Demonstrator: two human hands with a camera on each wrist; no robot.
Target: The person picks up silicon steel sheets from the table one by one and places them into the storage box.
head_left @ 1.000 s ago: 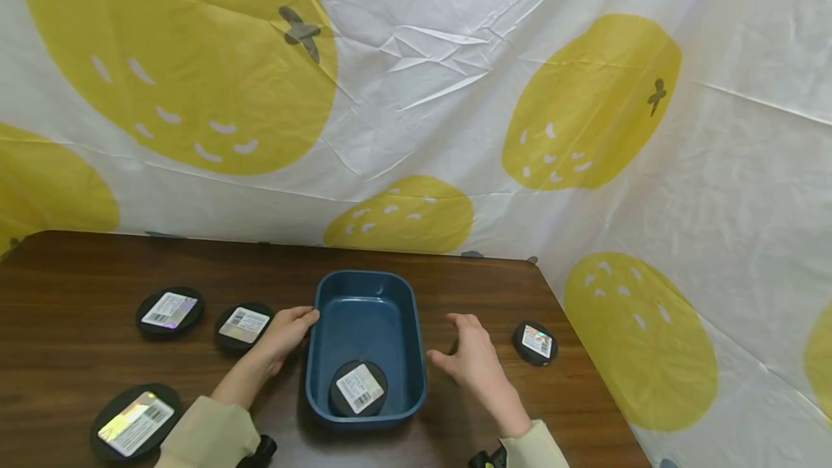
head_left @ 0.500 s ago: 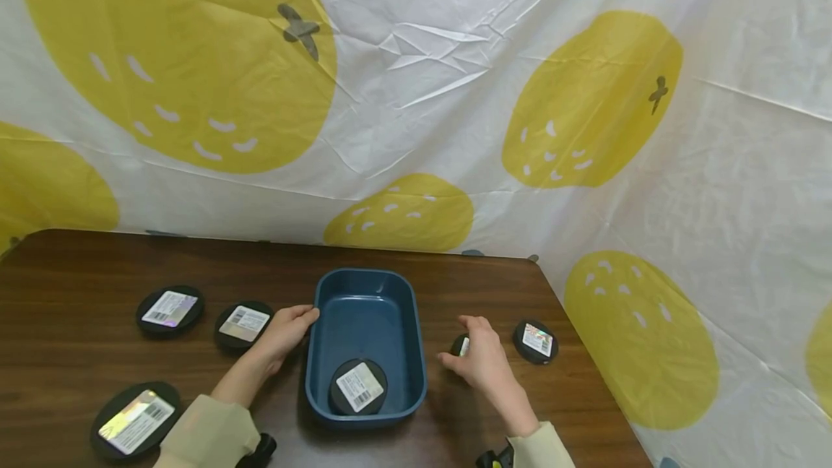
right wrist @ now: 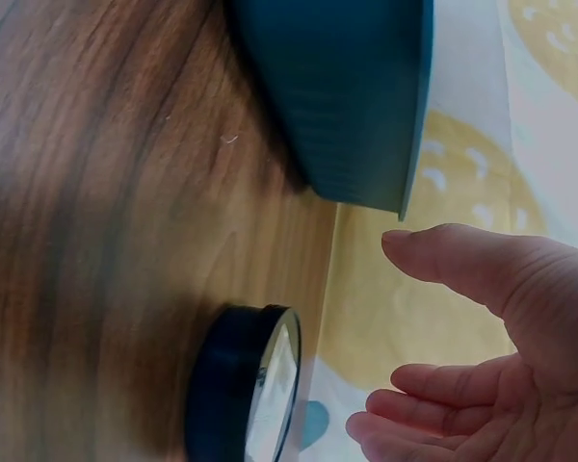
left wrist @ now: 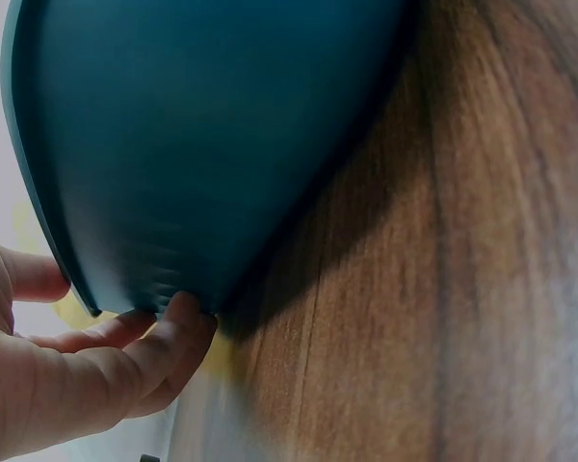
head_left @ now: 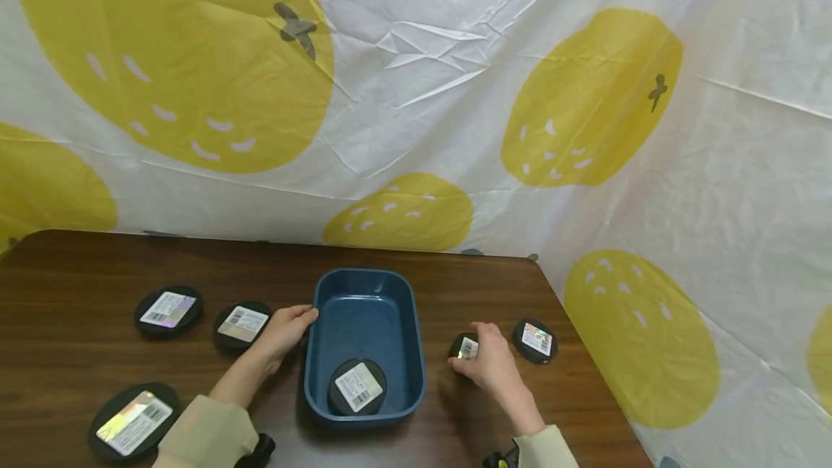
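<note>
Wooden table (head_left: 65, 273) bears tray (head_left: 361, 323) before patterned cloth (head_left: 416, 107)

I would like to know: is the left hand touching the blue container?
Touching. The left wrist view shows the left hand with fingertips against the blue container, no gap between.

Pale khaki sleeves (head_left: 209, 433) show beside black wrist gear (head_left: 258, 451), seemingly marked yellow on the right.
</note>
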